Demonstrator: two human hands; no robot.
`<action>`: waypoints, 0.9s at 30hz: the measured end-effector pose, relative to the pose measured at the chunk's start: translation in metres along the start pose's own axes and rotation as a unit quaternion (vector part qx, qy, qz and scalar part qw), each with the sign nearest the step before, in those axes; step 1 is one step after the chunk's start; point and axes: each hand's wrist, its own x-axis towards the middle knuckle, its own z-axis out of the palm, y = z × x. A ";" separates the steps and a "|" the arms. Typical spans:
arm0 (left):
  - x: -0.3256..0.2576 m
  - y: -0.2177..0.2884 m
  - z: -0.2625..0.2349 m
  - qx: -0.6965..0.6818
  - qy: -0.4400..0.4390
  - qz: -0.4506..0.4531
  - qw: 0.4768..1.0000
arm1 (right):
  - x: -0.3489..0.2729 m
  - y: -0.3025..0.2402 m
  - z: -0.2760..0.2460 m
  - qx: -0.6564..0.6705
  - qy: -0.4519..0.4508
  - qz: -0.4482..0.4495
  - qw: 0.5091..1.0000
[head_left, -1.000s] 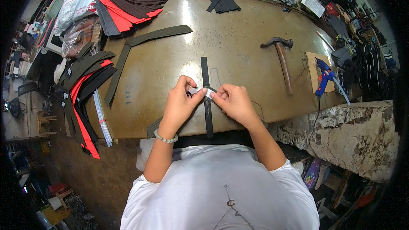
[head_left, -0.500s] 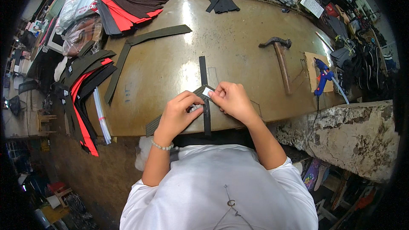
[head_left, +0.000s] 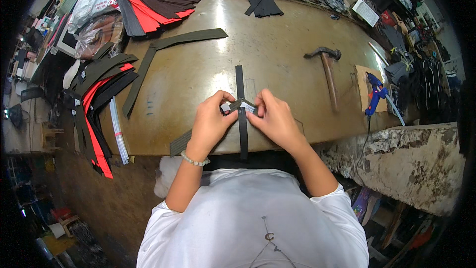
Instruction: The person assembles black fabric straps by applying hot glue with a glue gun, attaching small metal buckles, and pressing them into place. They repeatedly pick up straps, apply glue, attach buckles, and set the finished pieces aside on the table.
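My left hand (head_left: 210, 121), with a beaded bracelet at the wrist, pinches a dark olive fabric strip (head_left: 181, 142) whose loose end slants down to the table edge. A small white piece (head_left: 225, 107) shows by its fingertips. My right hand (head_left: 276, 121) pinches the same strip on the other side, where a white label (head_left: 247, 105) lies on it. Between the hands a narrow black strip (head_left: 243, 139) runs straight from the table's near edge to beyond the fingers, with the olive strip crossing it. Part of the olive strip is hidden under my left hand.
A hammer (head_left: 329, 77) and a blue glue gun (head_left: 376, 93) on cardboard lie to the right. An angled olive strip (head_left: 144, 69), a pile of dark and red strips (head_left: 94, 111) and a bundle of white sticks (head_left: 118, 131) lie left. More strips (head_left: 156, 2) fan out behind.
My right hand has moved slightly right and lower, and the label is now flatter across the strip. My left fingers have shifted up, with the white piece now showing beside them.
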 end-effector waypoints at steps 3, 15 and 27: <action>0.000 0.001 0.000 0.004 0.009 0.026 1.000 | 0.003 -0.002 -0.003 0.063 -0.032 -0.087 0.994; -0.013 -0.001 0.005 0.080 0.018 0.028 0.996 | 0.054 0.022 0.005 0.194 -0.091 0.010 0.977; -0.026 0.006 0.017 0.221 0.051 0.120 0.967 | 0.066 0.068 -0.046 -0.049 0.281 -0.058 0.957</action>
